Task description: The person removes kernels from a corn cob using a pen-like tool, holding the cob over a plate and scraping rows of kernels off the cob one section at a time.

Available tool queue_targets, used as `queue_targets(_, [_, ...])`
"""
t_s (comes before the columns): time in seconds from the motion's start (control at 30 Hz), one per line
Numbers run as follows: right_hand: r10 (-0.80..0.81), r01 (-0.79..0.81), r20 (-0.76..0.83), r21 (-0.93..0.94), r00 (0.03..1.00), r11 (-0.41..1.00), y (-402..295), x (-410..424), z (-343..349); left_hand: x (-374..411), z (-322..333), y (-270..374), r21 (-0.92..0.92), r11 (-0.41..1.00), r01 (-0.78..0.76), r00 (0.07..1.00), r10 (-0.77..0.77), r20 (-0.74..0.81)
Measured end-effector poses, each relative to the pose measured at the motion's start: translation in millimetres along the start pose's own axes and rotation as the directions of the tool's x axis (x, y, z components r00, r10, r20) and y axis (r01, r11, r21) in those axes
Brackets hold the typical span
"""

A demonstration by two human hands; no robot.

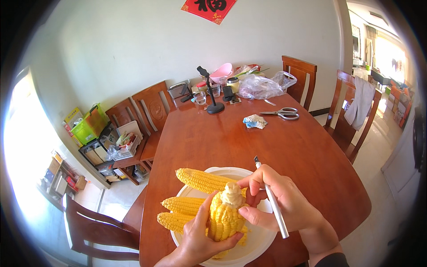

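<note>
My left hand (196,230) grips a yellow corn cob (225,218), its pale stalk end tilted up. In my right hand (283,197) a slim silver-handled cutting tool (277,213) is tucked between the fingers, its dark tip pointing away from me. My right thumb and fingertips touch the kernels beside the stalk. Below both hands lies a white round tray (263,248). Three other corn cobs, an upper one (200,180), a middle one (183,205) and a lower one (173,221), rest across its left side. Some loose kernels (243,238) show on the tray under the held cob.
Farther up the wooden table (200,143) are a crumpled cloth (255,121), scissors (283,113) and a black stand (215,107). Glasses, jars, a pink bowl (222,73) and plastic bags (260,86) crowd the far end. Wooden chairs (350,113) flank the table.
</note>
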State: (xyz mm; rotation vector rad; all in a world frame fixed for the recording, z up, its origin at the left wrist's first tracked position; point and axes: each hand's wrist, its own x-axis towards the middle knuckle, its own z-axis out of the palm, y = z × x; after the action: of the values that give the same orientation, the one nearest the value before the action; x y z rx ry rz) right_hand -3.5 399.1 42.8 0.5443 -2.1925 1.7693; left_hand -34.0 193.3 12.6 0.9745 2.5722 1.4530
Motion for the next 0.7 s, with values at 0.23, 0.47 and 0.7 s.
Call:
queue_targets(0.23, [-0.047, 0.047, -0.012, 0.044, 0.999, 0.998, 8, 0, -5, 3, 0, -12, -0.183, 0.983, -0.025, 0.999, 0.031, 0.029])
queue_targets(0.47, [-0.115, 0.115, 0.003, -0.127, 0.993, 0.985, 4, -1, -4, 0, 1, -6, -0.111, 0.994, 0.003, 0.999, 0.001, 0.037])
queue_targets(0.7, [-0.138, 0.134, -0.018, -0.147, 0.99, 0.98, 12, -3, -4, 2, -1, -7, -0.091, 0.996, -0.002, 0.999, 0.006, 0.052])
